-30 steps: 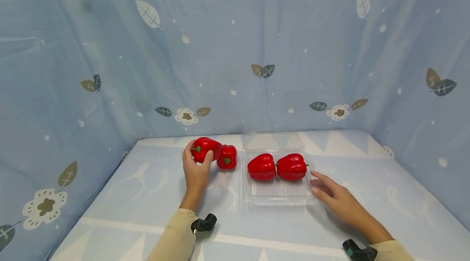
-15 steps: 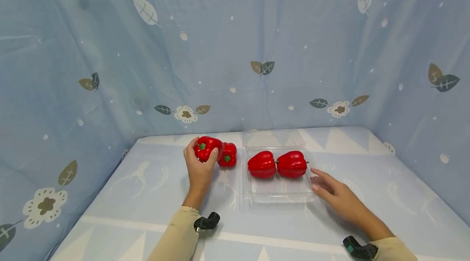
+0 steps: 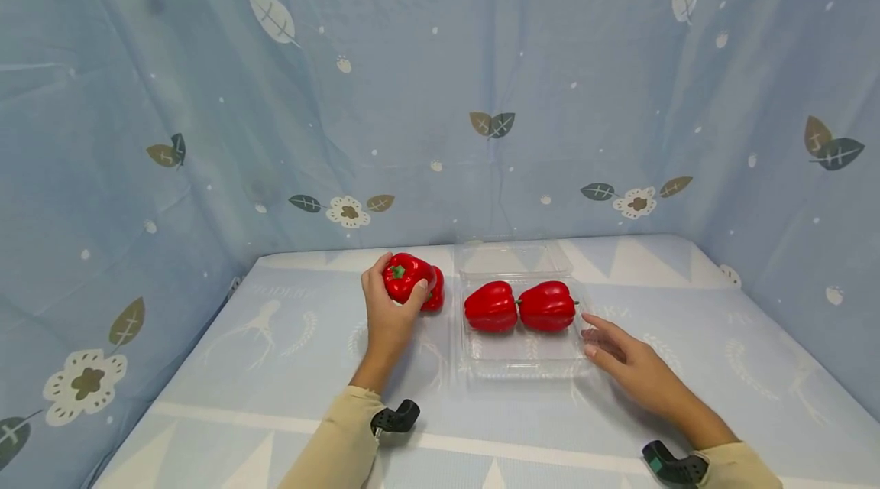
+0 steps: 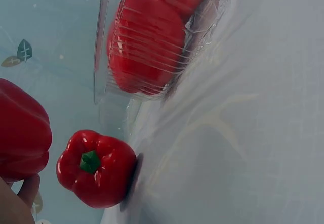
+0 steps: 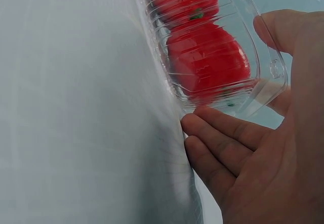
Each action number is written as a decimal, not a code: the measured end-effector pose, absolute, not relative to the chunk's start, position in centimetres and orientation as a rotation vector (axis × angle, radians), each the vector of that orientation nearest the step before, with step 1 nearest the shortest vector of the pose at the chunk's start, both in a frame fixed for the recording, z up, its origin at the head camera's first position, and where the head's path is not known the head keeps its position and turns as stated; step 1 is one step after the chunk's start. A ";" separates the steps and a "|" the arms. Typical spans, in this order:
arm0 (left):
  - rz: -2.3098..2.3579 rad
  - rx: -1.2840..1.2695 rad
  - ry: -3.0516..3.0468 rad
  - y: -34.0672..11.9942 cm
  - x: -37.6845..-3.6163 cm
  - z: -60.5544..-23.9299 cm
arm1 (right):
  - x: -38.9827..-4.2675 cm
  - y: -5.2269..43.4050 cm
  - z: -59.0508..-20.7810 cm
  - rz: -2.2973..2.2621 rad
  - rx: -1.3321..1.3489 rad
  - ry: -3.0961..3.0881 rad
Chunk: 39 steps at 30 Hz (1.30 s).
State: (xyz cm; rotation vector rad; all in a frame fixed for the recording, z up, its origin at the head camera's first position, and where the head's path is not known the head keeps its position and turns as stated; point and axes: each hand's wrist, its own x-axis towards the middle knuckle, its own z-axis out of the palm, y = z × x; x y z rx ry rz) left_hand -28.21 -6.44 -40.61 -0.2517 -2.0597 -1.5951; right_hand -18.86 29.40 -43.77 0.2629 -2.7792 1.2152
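My left hand [image 3: 389,321] grips a red bell pepper [image 3: 404,277], thumb on its near side and its green stem facing left. It overlaps a second bell pepper [image 4: 98,168], which rests on the table and is mostly hidden from the head camera. Two more red bell peppers [image 3: 490,307] lie end to end inside a clear plastic clamshell box [image 3: 525,350]. At that box's right side is my right hand [image 3: 635,370], fingers extended against the lower wall. Its thumb [image 5: 276,29] lies at the rim in the right wrist view.
The box's clear lid [image 3: 509,256] lies folded back behind it. A pale blue patterned cloth [image 3: 275,367] covers the table. Behind and at both sides hangs a blue curtain [image 3: 385,92] with leaves and flowers.
My left hand has carried its bell pepper to the right, now in front of the one on the table. The right hand and the box have stayed in place.
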 end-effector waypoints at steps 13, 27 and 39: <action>-1.647 -0.307 -2.128 -5.3 -27.7 -40.5 | -18.8 29.4 -43.6 1.220 0.258 -2.783; -1.653 -0.391 -2.127 -4.6 -27.4 -40.7 | -18.7 29.4 -43.6 1.210 0.275 -2.783; -1.774 -0.452 -2.178 -4.2 -27.1 -40.4 | -18.7 29.3 -43.6 1.190 0.271 -2.781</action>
